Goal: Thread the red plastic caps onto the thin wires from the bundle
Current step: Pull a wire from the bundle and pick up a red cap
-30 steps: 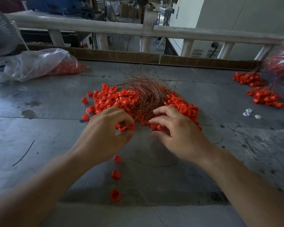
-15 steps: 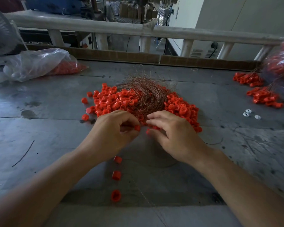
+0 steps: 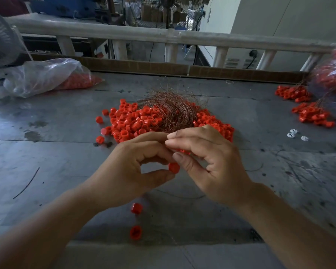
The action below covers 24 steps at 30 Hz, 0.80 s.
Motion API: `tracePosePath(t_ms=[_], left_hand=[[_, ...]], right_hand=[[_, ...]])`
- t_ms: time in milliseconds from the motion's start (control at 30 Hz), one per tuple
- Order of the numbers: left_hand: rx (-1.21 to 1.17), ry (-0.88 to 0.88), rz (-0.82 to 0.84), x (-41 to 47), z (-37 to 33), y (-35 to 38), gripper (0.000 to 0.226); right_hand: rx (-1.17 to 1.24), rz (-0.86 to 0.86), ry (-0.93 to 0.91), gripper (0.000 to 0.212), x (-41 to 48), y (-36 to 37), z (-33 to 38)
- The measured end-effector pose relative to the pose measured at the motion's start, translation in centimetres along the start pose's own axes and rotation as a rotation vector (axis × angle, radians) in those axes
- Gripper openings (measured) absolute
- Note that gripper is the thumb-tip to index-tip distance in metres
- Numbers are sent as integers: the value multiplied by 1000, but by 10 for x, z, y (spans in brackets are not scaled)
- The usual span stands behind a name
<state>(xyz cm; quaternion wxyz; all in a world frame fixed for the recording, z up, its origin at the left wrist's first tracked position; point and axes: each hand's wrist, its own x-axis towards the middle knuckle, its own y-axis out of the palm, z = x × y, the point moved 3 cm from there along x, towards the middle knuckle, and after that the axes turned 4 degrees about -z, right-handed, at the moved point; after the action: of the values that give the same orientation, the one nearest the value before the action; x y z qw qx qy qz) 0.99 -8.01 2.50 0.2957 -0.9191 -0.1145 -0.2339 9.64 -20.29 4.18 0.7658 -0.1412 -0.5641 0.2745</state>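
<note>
A tangle of thin copper-coloured wires (image 3: 171,111) lies on a heap of red plastic caps (image 3: 130,124) in the middle of the metal table (image 3: 62,152). In front of the heap, my left hand (image 3: 128,171) pinches one red cap (image 3: 174,167) between thumb and fingertips. My right hand (image 3: 208,162) meets it, index finger and thumb pinched on a thin wire (image 3: 176,133) whose end shows above the fingertip. Two loose red caps (image 3: 136,208) lie below my hands on a wire that runs toward the table's near edge.
A clear plastic bag (image 3: 45,76) with red caps lies at the far left. Piles of caps on wires (image 3: 310,113) and a bag of them (image 3: 334,72) sit at the right. Small white parts (image 3: 293,133) lie nearby. A white railing (image 3: 163,36) runs behind the table.
Both hands have drawn back from the heap toward me and come together. My left hand now holds a single cap off the table, and my right holds a wire end beside it.
</note>
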Motion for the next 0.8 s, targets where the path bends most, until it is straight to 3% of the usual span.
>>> tracePosePath(t_ms=[133, 333, 467, 667, 800], left_hand=[[-170, -81, 14, 1, 1, 3, 21], [-574, -130, -82, 1, -1, -7, 19], [-676, -194, -150, 3, 1, -8, 28], [-810, -223, -215, 4, -3, -16, 28], [-784, -284, -200, 3, 0, -10, 31]], right_hand=[[89, 12, 1, 21, -2, 0, 3], [346, 22, 260, 30, -5, 0, -3], [270, 29, 231, 30, -6, 2, -1], [80, -31, 187, 10, -1, -9, -6], [115, 18, 248, 13, -4, -5, -7]])
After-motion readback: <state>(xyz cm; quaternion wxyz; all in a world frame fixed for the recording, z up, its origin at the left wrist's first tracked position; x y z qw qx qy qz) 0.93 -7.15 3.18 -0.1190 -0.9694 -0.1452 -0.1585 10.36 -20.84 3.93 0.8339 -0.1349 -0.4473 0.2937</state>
